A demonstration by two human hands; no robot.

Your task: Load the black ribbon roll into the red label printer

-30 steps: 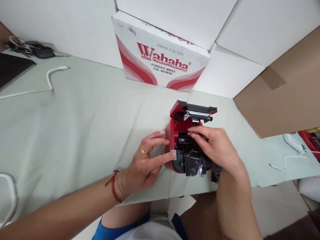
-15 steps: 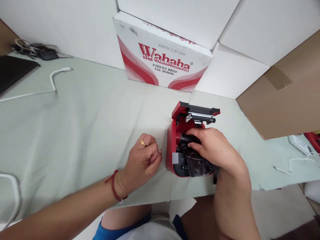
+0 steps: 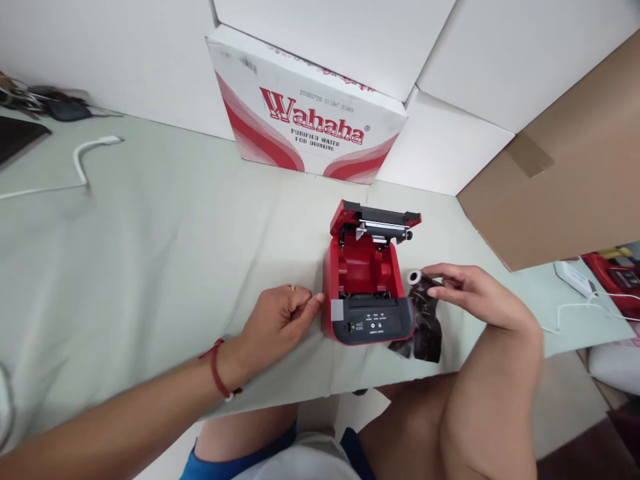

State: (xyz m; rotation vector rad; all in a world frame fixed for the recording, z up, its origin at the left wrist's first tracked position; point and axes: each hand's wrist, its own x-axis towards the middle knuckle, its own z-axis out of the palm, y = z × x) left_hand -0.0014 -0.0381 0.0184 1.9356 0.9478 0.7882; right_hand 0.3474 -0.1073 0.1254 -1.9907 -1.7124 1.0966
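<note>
A red and black printer [image 3: 373, 320] stands on the cloth-covered table with its lid raised, and its red inner compartment shows nothing in it. To its right, my right hand [image 3: 460, 290] holds a small dark roll [image 3: 425, 300] between thumb and fingers. A white core end shows on the roll, and its loose dark strip hangs toward the printer's front right corner. My left hand [image 3: 280, 320] rests closed at the printer's left side, fingers curled in, with a ring on one finger and a red cord at the wrist. Whatever it may hold is hidden.
A Wahaha water carton [image 3: 315, 113] and white boxes line the back. A brown cardboard box [image 3: 555, 167] stands at the right. Keys [image 3: 60, 103], a dark flat object and a white cable [image 3: 80, 160] lie at the left. More white cable and a red item [image 3: 615, 277] are far right.
My right hand has lifted the dark roll out of the printer and moved it to the right side. My left hand has come against the printer's left side. The view has shifted slightly.
</note>
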